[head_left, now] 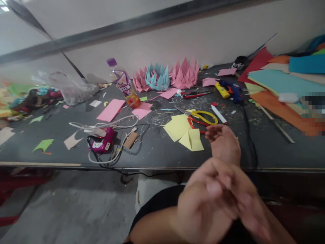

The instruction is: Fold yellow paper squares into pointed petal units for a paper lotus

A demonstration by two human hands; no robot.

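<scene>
My right hand (224,145) is above the table's front edge, palm visible and fingers loosely curled, with nothing seen in it. Its fingertips are near the scissors (204,117) with yellow and red handles. Closer to the camera, my left hand (203,203) is closed, its thumb bent over. It overlaps my right wrist or forearm; blur hides whether it grips it. Yellow paper pieces (177,127) lie beside the scissors, one of them a folded square (195,139). A white glue stick or marker (218,114) with a red end lies just beyond my right hand.
Pink (186,74) and blue (157,77) folded-paper pieces stand by the wall, near a purple-capped bottle (125,86). A purple power adapter (103,140) with tangled cables sits left of centre. A blue glue gun (233,89) and coloured sheets (279,83) lie on the right.
</scene>
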